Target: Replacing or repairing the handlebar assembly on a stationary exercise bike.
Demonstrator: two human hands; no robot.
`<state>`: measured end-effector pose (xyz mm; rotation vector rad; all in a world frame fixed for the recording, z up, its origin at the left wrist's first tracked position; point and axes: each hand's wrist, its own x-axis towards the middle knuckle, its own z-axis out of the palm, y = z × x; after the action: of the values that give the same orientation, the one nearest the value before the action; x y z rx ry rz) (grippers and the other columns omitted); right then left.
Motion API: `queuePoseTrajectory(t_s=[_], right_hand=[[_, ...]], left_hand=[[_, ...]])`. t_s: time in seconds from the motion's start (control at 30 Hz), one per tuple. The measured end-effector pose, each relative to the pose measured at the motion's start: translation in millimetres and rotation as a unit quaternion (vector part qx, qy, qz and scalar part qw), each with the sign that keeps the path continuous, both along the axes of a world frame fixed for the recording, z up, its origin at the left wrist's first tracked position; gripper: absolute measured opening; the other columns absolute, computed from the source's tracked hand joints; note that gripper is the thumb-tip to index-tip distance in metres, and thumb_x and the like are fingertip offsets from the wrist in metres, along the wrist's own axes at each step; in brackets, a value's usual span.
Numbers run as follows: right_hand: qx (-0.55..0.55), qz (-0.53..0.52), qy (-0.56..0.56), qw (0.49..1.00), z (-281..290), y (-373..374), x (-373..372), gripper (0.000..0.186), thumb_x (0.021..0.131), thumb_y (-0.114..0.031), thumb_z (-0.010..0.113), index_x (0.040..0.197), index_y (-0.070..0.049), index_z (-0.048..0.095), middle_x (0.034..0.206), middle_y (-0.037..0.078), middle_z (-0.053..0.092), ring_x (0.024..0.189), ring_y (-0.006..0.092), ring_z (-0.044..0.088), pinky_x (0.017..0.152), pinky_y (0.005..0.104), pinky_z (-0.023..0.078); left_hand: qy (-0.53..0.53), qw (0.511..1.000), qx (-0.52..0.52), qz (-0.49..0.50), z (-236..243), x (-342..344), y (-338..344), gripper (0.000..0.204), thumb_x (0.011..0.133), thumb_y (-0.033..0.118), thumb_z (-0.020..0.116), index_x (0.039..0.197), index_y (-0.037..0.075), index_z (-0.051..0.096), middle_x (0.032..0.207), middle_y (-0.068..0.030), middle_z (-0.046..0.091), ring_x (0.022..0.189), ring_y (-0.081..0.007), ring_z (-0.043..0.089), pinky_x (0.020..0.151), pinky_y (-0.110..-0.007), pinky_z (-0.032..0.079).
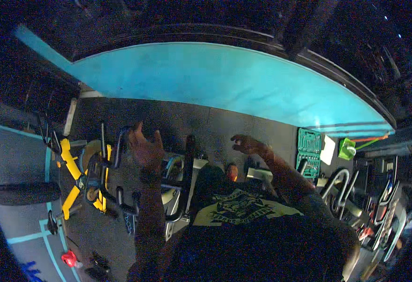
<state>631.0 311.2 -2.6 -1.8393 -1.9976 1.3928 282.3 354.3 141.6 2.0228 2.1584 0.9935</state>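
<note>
My left hand (146, 146) is raised in front of me with its fingers spread and nothing in it. Behind and beside it are the black curved handlebars (117, 145) of an exercise machine; I cannot tell whether the hand touches them. A black padded bar (188, 164) stands just to the right of that hand. Reaching in from the right, my right hand (247, 144) is held over the dark floor, its fingers bent but apart, with nothing visible in it. My dark shirt with a pale print (248, 209) fills the lower middle.
A yellow-framed machine (77, 181) stands at the left. On the right lie an open green tool case (308, 152), a white sheet (327, 149) and a green dustpan-like object (346, 148). More exercise machines (342, 188) crowd the far right. A teal wall (215, 70) runs ahead; a red object (69, 257) lies lower left.
</note>
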Motion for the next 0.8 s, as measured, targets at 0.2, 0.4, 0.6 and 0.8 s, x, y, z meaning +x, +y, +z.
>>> queuePoseTrajectory(t_s=[0.2,0.4,0.6,0.8], right_hand=[[-0.035,0.052,0.022,0.998,-81,60,37,0.048,0.086,-0.038,0.06,0.121,-0.006,0.051,0.105,0.016,0.061,0.098,0.0268,0.058,0.086,0.0399,0.047],[-0.41,-0.09,0.355,0.835,-182,84,93,0.038,0.086,-0.022,0.06,0.12,-0.007,0.054,0.111,0.013,0.058,0.102,0.0235,0.054,0.088,0.034,0.044],[-0.187,0.45,0.045,0.872,-177,234,88,0.033,0.087,-0.032,0.06,0.112,-0.01,0.059,0.1,0.014,0.065,0.09,0.0251,0.062,0.083,0.0354,0.048],[-0.018,0.411,0.031,0.911,-213,425,91,0.038,0.082,-0.01,0.064,0.117,-0.002,0.053,0.097,0.012,0.065,0.086,0.0246,0.064,0.073,0.0357,0.052]], left_hand=[[0.212,0.965,0.049,0.147,-46,-62,47,0.065,0.075,0.043,0.065,0.121,0.0,0.049,0.124,-0.02,0.048,0.114,-0.0412,0.044,0.092,-0.058,0.033],[0.089,0.987,0.009,0.134,-58,-59,56,0.044,0.069,0.027,0.07,0.108,0.012,0.058,0.119,-0.0178,0.048,0.106,-0.0388,0.044,0.084,-0.053,0.032],[0.095,0.972,-0.093,0.195,-17,-49,40,0.057,0.058,0.031,0.073,0.109,0.01,0.058,0.113,-0.0191,0.046,0.106,-0.0364,0.041,0.084,-0.051,0.033],[0.052,0.975,-0.107,0.188,-10,-48,47,0.062,0.058,0.037,0.073,0.11,0.006,0.058,0.115,-0.0198,0.045,0.109,-0.0377,0.04,0.091,-0.055,0.03]])
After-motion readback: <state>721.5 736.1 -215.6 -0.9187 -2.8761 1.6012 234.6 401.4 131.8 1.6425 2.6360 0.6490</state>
